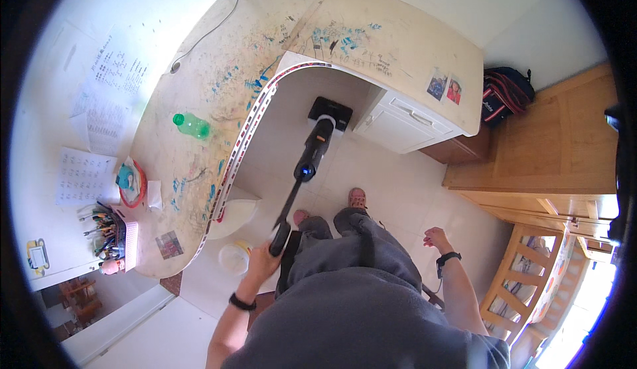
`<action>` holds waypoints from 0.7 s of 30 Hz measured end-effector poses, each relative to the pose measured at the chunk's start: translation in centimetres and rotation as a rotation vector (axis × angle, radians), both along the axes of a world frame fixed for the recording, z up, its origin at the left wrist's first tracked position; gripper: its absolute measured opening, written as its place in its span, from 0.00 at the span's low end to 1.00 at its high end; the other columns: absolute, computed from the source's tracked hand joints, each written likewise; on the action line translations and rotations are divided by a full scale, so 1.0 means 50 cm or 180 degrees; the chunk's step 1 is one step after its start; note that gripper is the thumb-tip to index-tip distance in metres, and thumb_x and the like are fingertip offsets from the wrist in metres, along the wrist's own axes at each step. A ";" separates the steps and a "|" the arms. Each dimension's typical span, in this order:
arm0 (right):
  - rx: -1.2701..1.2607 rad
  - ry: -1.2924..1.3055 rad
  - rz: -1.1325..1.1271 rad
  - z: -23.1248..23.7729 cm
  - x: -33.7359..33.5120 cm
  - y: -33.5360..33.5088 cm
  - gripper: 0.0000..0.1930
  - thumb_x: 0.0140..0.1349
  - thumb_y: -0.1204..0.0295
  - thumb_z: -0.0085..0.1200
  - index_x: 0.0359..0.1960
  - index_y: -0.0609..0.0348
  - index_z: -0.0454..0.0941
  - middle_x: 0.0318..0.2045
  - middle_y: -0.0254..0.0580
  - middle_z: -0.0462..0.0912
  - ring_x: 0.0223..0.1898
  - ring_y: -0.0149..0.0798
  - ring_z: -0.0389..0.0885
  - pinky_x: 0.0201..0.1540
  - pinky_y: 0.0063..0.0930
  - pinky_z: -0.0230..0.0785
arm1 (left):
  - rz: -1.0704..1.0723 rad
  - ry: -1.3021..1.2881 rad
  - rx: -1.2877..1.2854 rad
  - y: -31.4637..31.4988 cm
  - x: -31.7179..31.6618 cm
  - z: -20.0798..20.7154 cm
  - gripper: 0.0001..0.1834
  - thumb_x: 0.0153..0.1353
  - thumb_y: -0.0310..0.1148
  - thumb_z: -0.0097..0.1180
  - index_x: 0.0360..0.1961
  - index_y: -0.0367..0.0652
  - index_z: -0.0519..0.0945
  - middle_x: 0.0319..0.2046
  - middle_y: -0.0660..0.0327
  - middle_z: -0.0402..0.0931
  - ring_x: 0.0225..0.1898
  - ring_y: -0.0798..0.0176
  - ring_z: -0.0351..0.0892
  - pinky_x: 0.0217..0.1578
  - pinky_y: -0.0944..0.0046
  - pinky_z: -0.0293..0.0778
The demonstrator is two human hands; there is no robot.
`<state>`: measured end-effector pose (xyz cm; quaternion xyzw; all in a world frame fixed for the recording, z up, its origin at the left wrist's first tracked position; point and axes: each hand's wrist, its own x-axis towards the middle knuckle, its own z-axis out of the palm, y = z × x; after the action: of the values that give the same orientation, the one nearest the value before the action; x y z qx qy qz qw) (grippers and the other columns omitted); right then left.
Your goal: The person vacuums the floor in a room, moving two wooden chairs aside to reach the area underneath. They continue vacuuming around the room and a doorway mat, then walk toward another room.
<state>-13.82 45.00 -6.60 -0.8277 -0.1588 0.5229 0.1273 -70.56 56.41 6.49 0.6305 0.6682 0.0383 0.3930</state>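
- Gripping what, and how?

- Gripping the cleaner by its handle, with the fingers of the left hand wrapped round. Holding the right hand out to the side, apart from everything, with fingers loosely bent, slightly parted, and with nothing visible in them.

- Resting where, at the far end?

- Down on the floor, with the nozzle set in the recess between the curved edge of the desk and the drawers. Close beside the drawers; impossible to tell whether touching.

- Why slanted so low?

- Probably to reach far into the recess without much stooping. Held one-handed, perhaps thanks to the floor bearing much of the weight. Perhaps balancing a little with the free arm, too.

- Hemmed in by what?

- By the desk edge on the left and the drawers on the right. Mind the white tub near the left hand, and the pink shoes near the shaft.

- And farther out?

- On the desk, see a green bottle and a pink basket of pens. Over to the right, find a backpack and a wooden wardrobe.
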 end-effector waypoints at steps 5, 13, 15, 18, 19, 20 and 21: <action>0.0068 0.0205 -0.0200 0.027 -0.002 -0.054 0.08 0.57 0.71 0.49 0.33 0.63 0.75 0.22 0.47 0.80 0.18 0.40 0.81 0.17 0.28 0.71 | -0.0718 -0.0025 0.0558 0.169 0.055 -0.085 0.13 0.49 0.37 0.57 0.35 0.44 0.78 0.26 0.45 0.77 0.32 0.40 0.77 0.33 0.47 0.72; 0.0011 0.0011 -0.0191 0.050 -0.067 -0.088 0.08 0.57 0.70 0.50 0.35 0.61 0.75 0.24 0.47 0.81 0.19 0.39 0.81 0.20 0.28 0.72 | -0.0207 -0.1058 0.0752 0.249 0.161 -0.243 0.19 0.45 0.42 0.61 0.33 0.38 0.76 0.23 0.47 0.77 0.29 0.43 0.78 0.29 0.50 0.70; 0.0065 0.0270 -0.0293 0.040 -0.086 -0.091 0.07 0.58 0.71 0.50 0.34 0.63 0.75 0.22 0.48 0.80 0.18 0.40 0.81 0.17 0.28 0.71 | 0.0189 -0.1307 0.0076 0.220 0.188 -0.268 0.20 0.45 0.41 0.62 0.33 0.37 0.75 0.22 0.50 0.77 0.27 0.47 0.78 0.30 0.52 0.71; -0.0110 0.0416 -0.0070 0.011 -0.104 -0.082 0.06 0.59 0.72 0.49 0.32 0.63 0.75 0.21 0.49 0.80 0.18 0.41 0.81 0.16 0.28 0.71 | 0.0421 -0.1595 -0.0776 0.157 0.188 -0.288 0.20 0.45 0.39 0.63 0.33 0.36 0.75 0.22 0.53 0.77 0.27 0.53 0.77 0.31 0.56 0.71; -0.0192 0.0447 0.0055 0.001 -0.106 -0.074 0.06 0.58 0.73 0.49 0.31 0.64 0.75 0.21 0.49 0.80 0.18 0.41 0.81 0.17 0.28 0.71 | 0.0432 -0.1659 -0.1122 0.130 0.185 -0.290 0.19 0.45 0.39 0.64 0.33 0.35 0.75 0.22 0.54 0.77 0.27 0.55 0.77 0.32 0.57 0.71; -0.0202 0.0499 0.0257 -0.010 -0.105 -0.059 0.06 0.58 0.73 0.49 0.31 0.63 0.75 0.21 0.48 0.80 0.18 0.41 0.81 0.17 0.28 0.71 | 0.0415 -0.1732 -0.0859 0.103 0.173 -0.290 0.19 0.45 0.38 0.64 0.33 0.35 0.75 0.23 0.54 0.77 0.28 0.56 0.77 0.33 0.58 0.71; -0.0222 0.0560 0.0456 -0.021 -0.102 -0.041 0.06 0.58 0.73 0.49 0.31 0.63 0.75 0.20 0.48 0.80 0.18 0.41 0.81 0.17 0.28 0.71 | 0.0411 -0.1778 -0.0704 0.073 0.146 -0.285 0.19 0.45 0.38 0.63 0.33 0.35 0.75 0.23 0.54 0.76 0.28 0.57 0.76 0.33 0.58 0.71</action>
<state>-18.91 42.95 -7.66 -0.7691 -0.1875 0.6064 0.0743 -63.26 60.07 -7.78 0.5052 0.5731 0.1620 0.6245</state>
